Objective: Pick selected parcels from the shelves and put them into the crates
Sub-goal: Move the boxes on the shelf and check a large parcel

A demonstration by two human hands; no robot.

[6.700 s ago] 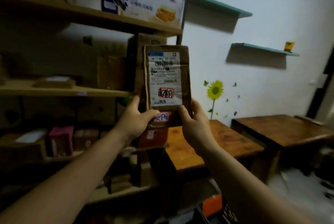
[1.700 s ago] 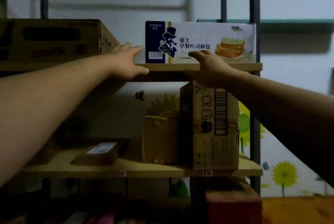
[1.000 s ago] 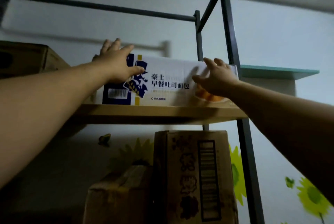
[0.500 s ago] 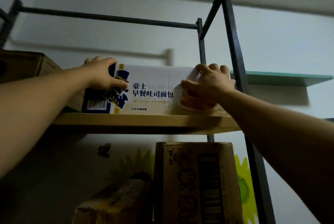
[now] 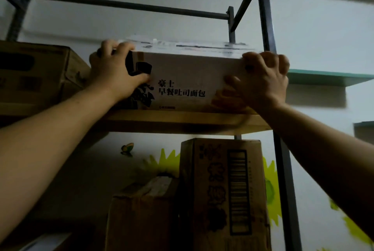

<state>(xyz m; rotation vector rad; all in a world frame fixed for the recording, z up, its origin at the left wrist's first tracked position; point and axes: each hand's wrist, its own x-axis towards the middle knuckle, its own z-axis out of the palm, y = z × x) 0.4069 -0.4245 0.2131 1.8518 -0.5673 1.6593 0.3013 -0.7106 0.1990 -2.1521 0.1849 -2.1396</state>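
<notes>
Pick step: L hand (image 5: 113, 74) & R hand (image 5: 261, 80) gripped the box (image 5: 182, 80) ends on the top shelf (image 5: 182, 122), fingers curled over its top; next prob. needed a level pull fwd, then lowering to a crate.

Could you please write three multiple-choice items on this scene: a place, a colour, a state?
1. Where is the white printed cardboard box? A floor; B top wooden shelf board; C crate.
2. Colour of the wall shelf at right? A red; B teal; C yellow.
3. The left hand and right hand? A both grip the box's ends; B both hang idle; C one touches it.
Answers: B, its base meets that board; B, its edge shows teal; A, fingers curl round both ends.
</notes>
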